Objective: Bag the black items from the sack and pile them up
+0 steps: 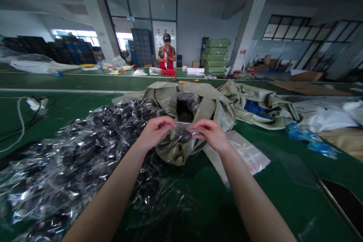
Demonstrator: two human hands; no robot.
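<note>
In the head view, both hands are meeting over the green table (198, 204), just in front of the person's chest line. The left hand (154, 132) is pinching the left upper edge of a small clear bag (181, 136), and the right hand (211, 134) is pinching its right upper edge, so the two are closing on the same bag from opposite sides, thumbs and fingertips clamped on the plastic. A dark rounded piece (184, 135) is sitting inside the bag, hanging between the hands and a little nearer the right one. The bag's mouth is running left to right, its long axis stretching from one hand to the other.

Just beyond the hands an olive woven sack (198, 102) is lying open. To the left a heap of bagged dark pieces (70, 159) is spreading across the table. Just beside the right wrist a stack of empty clear bags (244, 151) is lying flat. Far across the room another person (166, 55) is standing at a bench
</note>
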